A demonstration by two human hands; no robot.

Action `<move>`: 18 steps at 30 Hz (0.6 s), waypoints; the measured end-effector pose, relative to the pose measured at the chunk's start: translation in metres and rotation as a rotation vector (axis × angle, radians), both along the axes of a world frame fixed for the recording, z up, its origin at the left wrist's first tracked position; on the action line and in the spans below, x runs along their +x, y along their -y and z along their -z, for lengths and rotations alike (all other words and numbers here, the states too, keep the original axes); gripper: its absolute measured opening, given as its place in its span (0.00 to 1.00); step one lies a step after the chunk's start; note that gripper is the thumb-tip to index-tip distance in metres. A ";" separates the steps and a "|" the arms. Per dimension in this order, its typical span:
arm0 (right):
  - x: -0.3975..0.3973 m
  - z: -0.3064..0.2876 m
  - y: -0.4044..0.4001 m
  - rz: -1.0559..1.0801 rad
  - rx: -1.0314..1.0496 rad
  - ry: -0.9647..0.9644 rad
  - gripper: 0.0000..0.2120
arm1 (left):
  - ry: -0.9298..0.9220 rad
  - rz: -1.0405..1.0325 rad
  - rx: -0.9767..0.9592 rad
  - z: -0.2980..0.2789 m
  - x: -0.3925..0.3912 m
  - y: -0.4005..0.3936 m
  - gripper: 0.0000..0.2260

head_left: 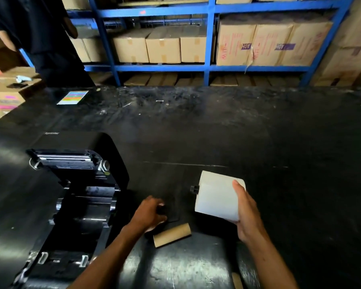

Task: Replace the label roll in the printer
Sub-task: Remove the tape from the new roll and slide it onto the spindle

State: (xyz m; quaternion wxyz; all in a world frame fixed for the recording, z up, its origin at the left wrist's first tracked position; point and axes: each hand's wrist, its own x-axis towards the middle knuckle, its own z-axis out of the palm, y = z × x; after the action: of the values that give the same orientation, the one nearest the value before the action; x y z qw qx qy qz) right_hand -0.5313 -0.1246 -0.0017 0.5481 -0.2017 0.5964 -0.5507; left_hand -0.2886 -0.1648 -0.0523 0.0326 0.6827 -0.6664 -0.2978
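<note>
The black label printer (75, 197) sits at the left of the table with its lid swung open and its roll bay bare. My right hand (248, 213) grips a full white label roll (217, 195) above the table; a black spindle end (194, 189) sticks out of the roll's left side. My left hand (149, 213) rests on the table right of the printer, fingers closed around a small black flat part (171, 211). An empty brown cardboard core (172, 234) lies just in front of that hand.
The black table (217, 132) is scuffed. A colourful card (73, 97) lies at its far left. Blue shelving (208, 67) with cardboard boxes stands behind. A person in dark clothes (48, 38) stands at the far left. Another brown core (237, 280) peeks out near the front edge.
</note>
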 end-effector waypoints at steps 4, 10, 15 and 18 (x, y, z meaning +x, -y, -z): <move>0.000 0.006 -0.004 -0.029 0.018 0.012 0.14 | 0.095 0.151 -0.022 0.008 0.003 0.011 0.19; 0.012 0.008 -0.003 -0.063 0.026 0.007 0.16 | 0.095 0.217 -0.088 0.019 0.012 0.005 0.19; 0.019 0.002 -0.004 -0.093 0.010 -0.016 0.17 | 0.146 0.269 -0.069 0.012 0.021 0.009 0.16; 0.022 -0.003 -0.006 -0.111 -0.004 -0.024 0.16 | -0.047 0.095 -0.069 0.006 0.021 0.009 0.12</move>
State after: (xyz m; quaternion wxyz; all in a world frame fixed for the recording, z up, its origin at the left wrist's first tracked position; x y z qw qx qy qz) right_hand -0.5089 -0.1183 0.0013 0.5702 -0.2422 0.5898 -0.5181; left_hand -0.2680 -0.1739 -0.0582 0.0574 0.6416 -0.7070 -0.2917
